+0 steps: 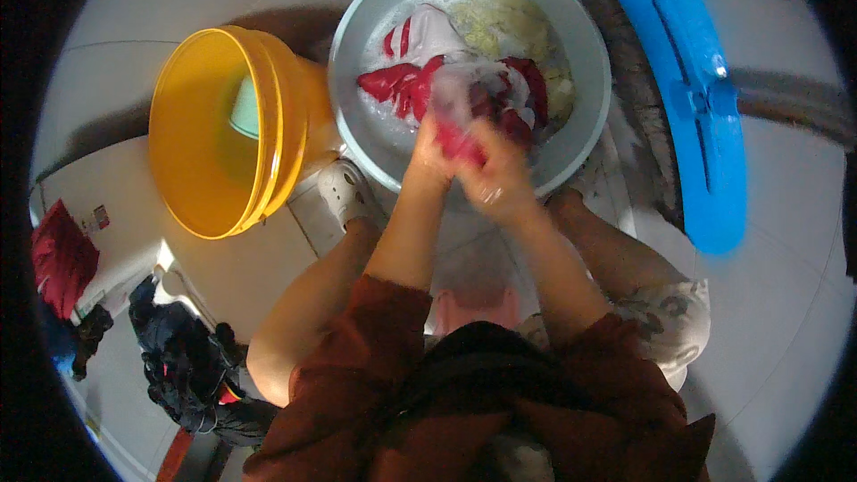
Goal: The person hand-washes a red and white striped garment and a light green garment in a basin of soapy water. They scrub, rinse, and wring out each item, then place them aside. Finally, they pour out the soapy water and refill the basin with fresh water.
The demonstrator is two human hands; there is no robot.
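Observation:
A wide light grey basin (pixel 589 140) stands before me with wet laundry in sudsy water. Both hands meet over its near side, gripping a red and white garment (pixel 458 140) between them; its wet cloth is blurred where it bunches up. My left hand (pixel 432 150) holds it from the left. My right hand (pixel 495 174) closes on it from the right, with some foam on the wrist. Part of the garment spreads into the water, with a white piece with red stripes (pixel 428 33) behind it. Pale yellowish cloth (pixel 509 23) lies at the basin's far right.
Left of the basin a yellow bucket (pixel 201 147) leans, with a pale green thing (pixel 246 108) inside. A blue plastic broom-like head (pixel 703 100) lies at right. Dark clothes (pixel 187 361) and a red cloth (pixel 63 258) are at lower left. A pink stool (pixel 477 308) is below me.

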